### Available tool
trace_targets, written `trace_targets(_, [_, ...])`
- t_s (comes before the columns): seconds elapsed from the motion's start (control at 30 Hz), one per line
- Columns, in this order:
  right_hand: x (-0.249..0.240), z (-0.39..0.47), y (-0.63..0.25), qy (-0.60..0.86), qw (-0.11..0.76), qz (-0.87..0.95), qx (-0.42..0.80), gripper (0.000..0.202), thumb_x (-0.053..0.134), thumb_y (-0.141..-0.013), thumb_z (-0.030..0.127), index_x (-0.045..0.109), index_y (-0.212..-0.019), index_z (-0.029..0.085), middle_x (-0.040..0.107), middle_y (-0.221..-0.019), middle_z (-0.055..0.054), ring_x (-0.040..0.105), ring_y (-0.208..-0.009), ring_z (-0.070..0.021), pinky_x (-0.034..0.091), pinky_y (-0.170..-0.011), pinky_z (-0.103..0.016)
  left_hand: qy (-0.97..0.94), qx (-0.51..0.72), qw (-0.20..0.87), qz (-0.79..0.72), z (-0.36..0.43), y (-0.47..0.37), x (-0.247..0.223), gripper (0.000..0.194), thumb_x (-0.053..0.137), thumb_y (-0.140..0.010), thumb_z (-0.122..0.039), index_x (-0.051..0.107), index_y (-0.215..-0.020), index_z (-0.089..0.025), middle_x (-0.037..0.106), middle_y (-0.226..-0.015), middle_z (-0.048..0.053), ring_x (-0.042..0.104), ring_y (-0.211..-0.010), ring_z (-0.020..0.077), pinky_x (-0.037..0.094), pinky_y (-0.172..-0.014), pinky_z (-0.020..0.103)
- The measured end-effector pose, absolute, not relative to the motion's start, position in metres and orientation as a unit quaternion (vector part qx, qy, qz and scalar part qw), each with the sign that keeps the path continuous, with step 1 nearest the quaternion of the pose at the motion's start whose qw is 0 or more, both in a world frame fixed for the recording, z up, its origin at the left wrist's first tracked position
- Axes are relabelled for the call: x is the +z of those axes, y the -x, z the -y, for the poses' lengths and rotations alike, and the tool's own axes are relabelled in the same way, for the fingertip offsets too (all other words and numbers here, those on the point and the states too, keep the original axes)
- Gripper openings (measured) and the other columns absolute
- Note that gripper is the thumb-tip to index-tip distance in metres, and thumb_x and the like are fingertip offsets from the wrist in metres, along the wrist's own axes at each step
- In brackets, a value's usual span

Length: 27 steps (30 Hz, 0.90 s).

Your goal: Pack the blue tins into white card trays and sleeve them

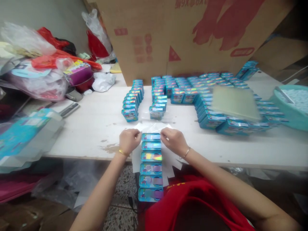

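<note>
A single column of small blue boxes (151, 157) with shiny strips on their tops runs from the table edge toward my body. My left hand (130, 140) is closed in a pinch at the left end of the farthest box in this column. At its right end my right hand (175, 140) is closed in the same way. Whether the fingertips grip that box or a thin clear piece over it is hard to see. White paper sheets (170, 162) lie under the column. Just beyond my hands stands a clear-wrapped blue box (156, 113).
Beyond are rows of blue boxes (133, 99), with a larger group (211, 120) at right under a pale translucent slab (235, 103). A big cardboard carton (154, 35) stands behind. Plastic bags (43, 80) crowd the left; a turquoise basin (293, 117) sits at right.
</note>
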State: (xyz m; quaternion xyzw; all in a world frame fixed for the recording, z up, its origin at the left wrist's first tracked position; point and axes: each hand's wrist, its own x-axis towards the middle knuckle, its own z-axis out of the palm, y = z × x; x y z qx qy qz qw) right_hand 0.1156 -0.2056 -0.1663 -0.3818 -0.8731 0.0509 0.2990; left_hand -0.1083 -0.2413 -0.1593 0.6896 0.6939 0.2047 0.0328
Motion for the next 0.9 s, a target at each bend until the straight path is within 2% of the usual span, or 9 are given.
trace_targets(0.07, [-0.16, 0.208, -0.114, 0.386, 0.292, 0.873, 0.054, 0.019, 0.043, -0.087, 0.017, 0.056, -0.072, 0.017, 0.059, -0.068, -0.002, 0.048, -0.059, -0.0124, 0.028, -0.057, -0.025, -0.697, 0.171, 0.011, -0.697, 0.242, 0.108, -0.152, 0.036, 0.047, -0.081, -0.035, 0.059, -0.053, -0.017, 0.061, -0.057, 0.005, 0.052, -0.057, 0.0144, 0.028, -0.055, 0.026])
trace_targets(0.2, [-0.153, 0.212, -0.109, 0.386, 0.268, 0.883, 0.008, 0.019, 0.045, -0.085, 0.015, 0.056, -0.07, 0.017, 0.058, -0.066, -0.002, 0.045, -0.056, -0.012, 0.025, -0.056, -0.026, -0.674, 0.138, 0.121, -0.716, 0.244, 0.107, -0.141, 0.037, 0.046, -0.082, -0.037, 0.061, -0.055, -0.017, 0.06, -0.053, 0.003, 0.053, -0.054, 0.0137, 0.026, -0.051, 0.024])
trace_targets(0.37, [-0.149, 0.213, -0.1, 0.374, 0.268, 0.886, -0.058, 0.018, 0.047, -0.082, 0.013, 0.055, -0.066, 0.017, 0.054, -0.061, 0.0, 0.037, -0.051, -0.0119, 0.021, -0.054, -0.028, -0.658, 0.082, -0.025, -0.748, 0.252, 0.103, -0.142, 0.037, 0.042, -0.087, -0.035, 0.064, -0.064, -0.016, 0.067, -0.071, 0.009, 0.058, -0.061, 0.0183, 0.024, -0.051, 0.026])
trace_targets(0.57, [-0.15, 0.218, -0.094, 0.301, 0.313, 0.895, -0.099, 0.025, 0.044, -0.082, 0.007, 0.049, -0.06, 0.018, 0.047, -0.056, 0.001, 0.033, -0.051, -0.0133, 0.02, -0.055, -0.029, -0.656, 0.231, 0.032, -0.718, 0.265, 0.112, -0.154, 0.03, 0.046, -0.088, -0.031, 0.066, -0.069, -0.018, 0.066, -0.065, 0.004, 0.061, -0.062, 0.0152, 0.037, -0.058, 0.024])
trace_targets(0.7, [-0.154, 0.219, -0.096, 0.283, 0.312, 0.904, -0.078, 0.026, 0.042, -0.086, 0.009, 0.049, -0.062, 0.018, 0.046, -0.057, 0.001, 0.032, -0.053, -0.0134, 0.021, -0.056, -0.029, -0.672, 0.292, -0.046, -0.679, 0.281, 0.111, -0.171, 0.022, 0.047, -0.089, -0.025, 0.066, -0.082, -0.016, 0.068, -0.073, 0.005, 0.062, -0.066, 0.0155, 0.041, -0.061, 0.025])
trace_targets(0.9, [-0.179, 0.223, -0.106, 0.281, 0.297, 0.912, -0.042, 0.024, 0.043, -0.088, 0.016, 0.05, -0.065, 0.018, 0.049, -0.06, 0.0, 0.037, -0.057, -0.0139, 0.023, -0.06, -0.029, -0.67, 0.359, -0.084, -0.645, 0.299, 0.102, -0.201, 0.017, 0.049, -0.089, -0.018, 0.062, -0.099, -0.016, 0.066, -0.076, 0.004, 0.06, -0.066, 0.0125, 0.044, -0.063, 0.023])
